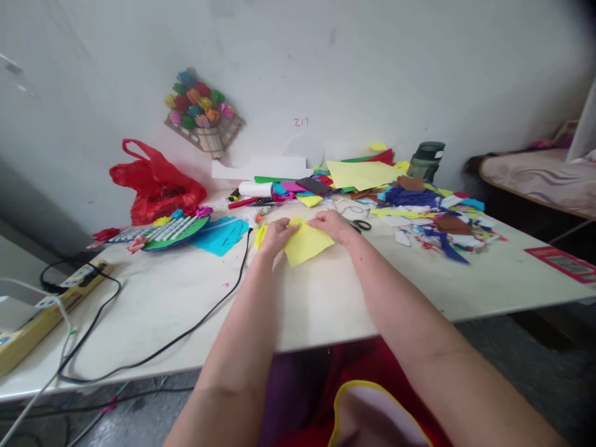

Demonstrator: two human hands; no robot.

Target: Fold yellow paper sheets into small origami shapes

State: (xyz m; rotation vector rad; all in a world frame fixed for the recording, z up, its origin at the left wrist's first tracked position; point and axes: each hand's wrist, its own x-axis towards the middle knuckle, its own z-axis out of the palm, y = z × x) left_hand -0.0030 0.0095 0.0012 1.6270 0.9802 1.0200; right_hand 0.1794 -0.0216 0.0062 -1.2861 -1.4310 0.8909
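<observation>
Both of my hands pinch a sheet of yellow crepe-like paper (306, 245) above the middle of the table. My left hand (278, 237) is closed on its left side, with a crumpled yellow bit showing at that hand's outer edge. At the top right corner, my right hand (331, 226) grips the sheet between thumb and fingers. Just beyond the right hand lie scissors (361, 225) with black handles, partly hidden by it. A blue paper sheet (222, 237) rests flat on the table, left of my left hand.
Paper scraps (451, 226) pile up at the right, near a dark green bottle (426, 160). A red plastic bag (156, 186) and a green craft board (179, 233) stand at the left. A black cord (205, 326) crosses the table from the power strip (56, 313).
</observation>
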